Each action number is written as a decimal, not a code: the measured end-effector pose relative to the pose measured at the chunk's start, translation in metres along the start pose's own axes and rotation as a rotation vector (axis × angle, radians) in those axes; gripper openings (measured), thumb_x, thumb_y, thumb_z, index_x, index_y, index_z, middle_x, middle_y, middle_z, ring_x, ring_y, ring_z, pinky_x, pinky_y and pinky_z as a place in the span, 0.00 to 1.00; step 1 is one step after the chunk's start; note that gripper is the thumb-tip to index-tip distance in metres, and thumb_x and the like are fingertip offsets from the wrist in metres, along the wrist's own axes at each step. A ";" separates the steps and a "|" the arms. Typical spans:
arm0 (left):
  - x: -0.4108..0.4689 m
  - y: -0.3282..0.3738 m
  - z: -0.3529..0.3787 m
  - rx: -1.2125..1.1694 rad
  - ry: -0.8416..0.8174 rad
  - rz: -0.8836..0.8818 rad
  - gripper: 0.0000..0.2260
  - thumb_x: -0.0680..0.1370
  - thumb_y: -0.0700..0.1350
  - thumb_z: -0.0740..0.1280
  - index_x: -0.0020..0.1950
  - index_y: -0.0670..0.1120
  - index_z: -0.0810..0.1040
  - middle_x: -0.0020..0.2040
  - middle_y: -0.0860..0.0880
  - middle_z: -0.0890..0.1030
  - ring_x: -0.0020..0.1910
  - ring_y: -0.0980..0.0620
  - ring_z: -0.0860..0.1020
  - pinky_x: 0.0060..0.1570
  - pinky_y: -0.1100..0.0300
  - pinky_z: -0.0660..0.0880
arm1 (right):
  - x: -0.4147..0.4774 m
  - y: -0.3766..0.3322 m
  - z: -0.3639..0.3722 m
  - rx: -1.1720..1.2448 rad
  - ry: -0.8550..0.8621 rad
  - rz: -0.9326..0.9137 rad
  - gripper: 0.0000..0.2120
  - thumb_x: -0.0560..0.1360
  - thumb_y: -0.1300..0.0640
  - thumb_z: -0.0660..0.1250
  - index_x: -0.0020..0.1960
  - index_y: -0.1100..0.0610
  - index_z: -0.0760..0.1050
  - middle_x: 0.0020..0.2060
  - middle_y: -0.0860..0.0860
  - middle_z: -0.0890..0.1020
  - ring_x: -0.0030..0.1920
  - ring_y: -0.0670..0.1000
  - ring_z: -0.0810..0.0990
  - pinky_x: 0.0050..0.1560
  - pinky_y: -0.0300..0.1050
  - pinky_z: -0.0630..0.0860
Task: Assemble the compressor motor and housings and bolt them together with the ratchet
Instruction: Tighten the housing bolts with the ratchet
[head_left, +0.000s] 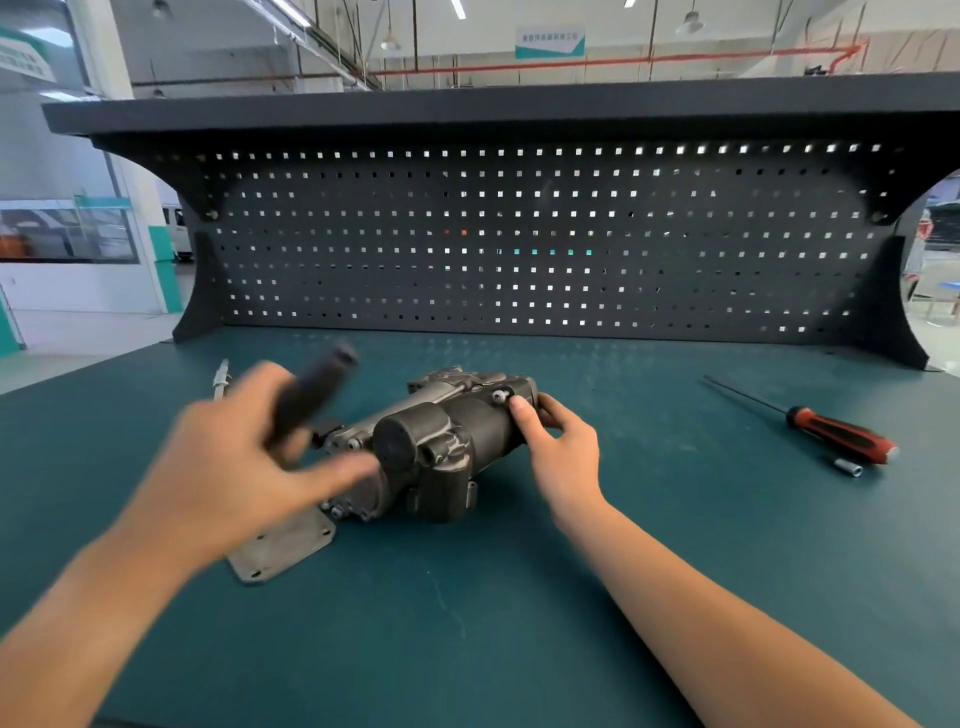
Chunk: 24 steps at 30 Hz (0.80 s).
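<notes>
The dark grey compressor assembly (441, 447) lies on its side in the middle of the green bench (519, 597), motor housing toward me. My right hand (558, 447) grips its right side, thumb by a silver bolt head (500, 396). My left hand (234, 457), blurred by motion, holds the black ratchet handle (311, 389) above the assembly's left end, index finger stretched toward the housing. The ratchet's head is hidden behind my hand.
A flat grey metal plate (283, 551) lies at the assembly's near left. A silver rod-like tool (221, 379) lies behind my left hand. A red-and-black screwdriver (831, 434) and a small silver socket (849, 469) lie at the right. A black pegboard (519, 234) backs the bench.
</notes>
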<state>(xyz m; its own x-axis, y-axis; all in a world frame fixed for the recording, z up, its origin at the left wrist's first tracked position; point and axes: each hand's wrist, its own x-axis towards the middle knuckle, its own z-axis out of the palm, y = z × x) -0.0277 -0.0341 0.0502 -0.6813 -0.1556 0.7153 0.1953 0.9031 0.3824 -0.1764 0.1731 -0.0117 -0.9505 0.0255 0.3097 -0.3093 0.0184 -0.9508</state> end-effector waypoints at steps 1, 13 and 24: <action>-0.003 0.013 0.011 0.062 -0.114 0.059 0.22 0.59 0.68 0.71 0.41 0.58 0.68 0.33 0.54 0.73 0.29 0.61 0.73 0.27 0.68 0.67 | 0.001 0.000 0.000 0.002 -0.005 -0.002 0.07 0.74 0.48 0.67 0.48 0.50 0.77 0.51 0.52 0.79 0.49 0.45 0.76 0.51 0.35 0.65; -0.003 0.014 0.061 -0.172 -0.154 -0.174 0.24 0.57 0.51 0.80 0.41 0.59 0.67 0.39 0.63 0.75 0.39 0.61 0.75 0.34 0.63 0.66 | 0.008 -0.003 -0.001 0.058 0.015 0.006 0.16 0.73 0.49 0.69 0.56 0.57 0.77 0.49 0.50 0.80 0.50 0.48 0.77 0.47 0.35 0.69; 0.028 -0.002 0.091 -0.260 -0.312 -0.057 0.23 0.59 0.50 0.80 0.41 0.60 0.67 0.39 0.70 0.76 0.41 0.75 0.72 0.36 0.75 0.66 | 0.015 0.006 -0.027 -0.041 0.165 -0.014 0.19 0.73 0.48 0.70 0.56 0.61 0.77 0.47 0.51 0.79 0.46 0.48 0.74 0.47 0.38 0.68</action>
<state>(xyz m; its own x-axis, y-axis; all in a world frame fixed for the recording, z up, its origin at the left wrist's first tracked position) -0.1113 -0.0035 0.0163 -0.8698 -0.0371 0.4920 0.2959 0.7588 0.5802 -0.1919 0.2007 -0.0121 -0.9273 0.1887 0.3232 -0.3176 0.0602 -0.9463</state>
